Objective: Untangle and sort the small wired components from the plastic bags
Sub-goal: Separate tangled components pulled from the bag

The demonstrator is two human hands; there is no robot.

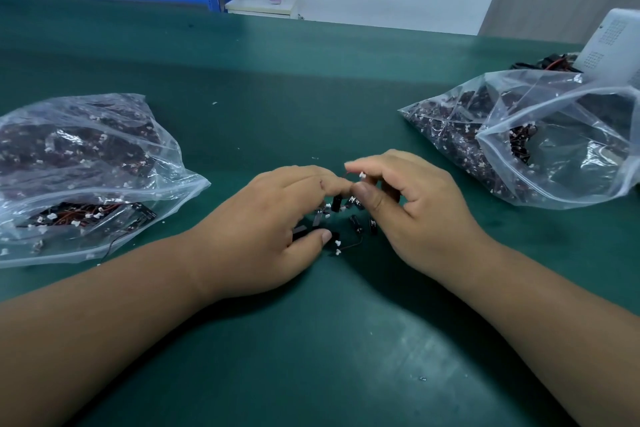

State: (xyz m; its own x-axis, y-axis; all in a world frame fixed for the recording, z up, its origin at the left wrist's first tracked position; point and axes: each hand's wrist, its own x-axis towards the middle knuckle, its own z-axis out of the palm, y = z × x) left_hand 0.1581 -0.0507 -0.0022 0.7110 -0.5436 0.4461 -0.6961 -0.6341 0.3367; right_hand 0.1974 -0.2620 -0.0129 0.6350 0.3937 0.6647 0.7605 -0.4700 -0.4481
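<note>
A tangle of wired components (341,215), small black bodies with thin leads and white plugs, lies on the green table mat (311,97) directly between the two hands. The left hand (277,218) curls over its near-left side, thumb pressing a black piece. The right hand (415,204) pinches a white connector (362,175) between thumb and forefinger, raised just above the tangle. Well apart on either side, the left bag (86,177) and the open-mouthed right bag (540,142), both clear plastic, hold masses of the same parts. A white perforated device (613,45) stands behind the right bag.
</note>
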